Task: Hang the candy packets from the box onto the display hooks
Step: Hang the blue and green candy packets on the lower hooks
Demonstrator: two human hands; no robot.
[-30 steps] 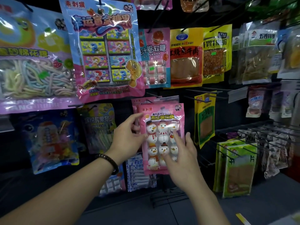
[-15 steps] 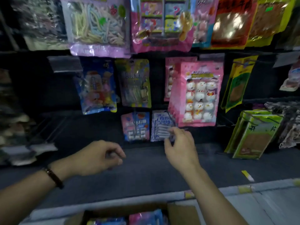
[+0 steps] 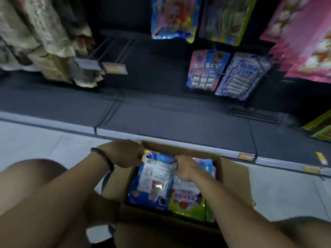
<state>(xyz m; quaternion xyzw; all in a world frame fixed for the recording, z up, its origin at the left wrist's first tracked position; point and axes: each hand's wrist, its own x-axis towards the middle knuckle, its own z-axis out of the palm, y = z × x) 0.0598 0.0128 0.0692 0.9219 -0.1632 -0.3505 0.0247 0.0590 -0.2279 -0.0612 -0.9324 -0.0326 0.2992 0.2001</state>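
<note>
An open cardboard box (image 3: 232,178) sits on the floor between my knees, holding several candy packets. A blue packet (image 3: 152,183) with a white back label lies on top at the left. A green and purple packet (image 3: 187,201) lies beside it. My left hand (image 3: 126,153) grips the blue packet's top left corner. My right hand (image 3: 184,169) pinches its top right corner. Bare display hooks (image 3: 111,49) jut from the dark rack above the box.
Hung packets fill the rack: a pink snowman packet (image 3: 308,42) at the right, a blue-pink one (image 3: 206,70) and a blue-white one (image 3: 241,76) lower down, beige bags (image 3: 44,42) at the left. A dark base shelf (image 3: 161,119) runs behind the box.
Both hands have left the hung pink snowman packet and dropped into the box, where they now hold the blue packet. My view has tilted down from the rack to the floor.
</note>
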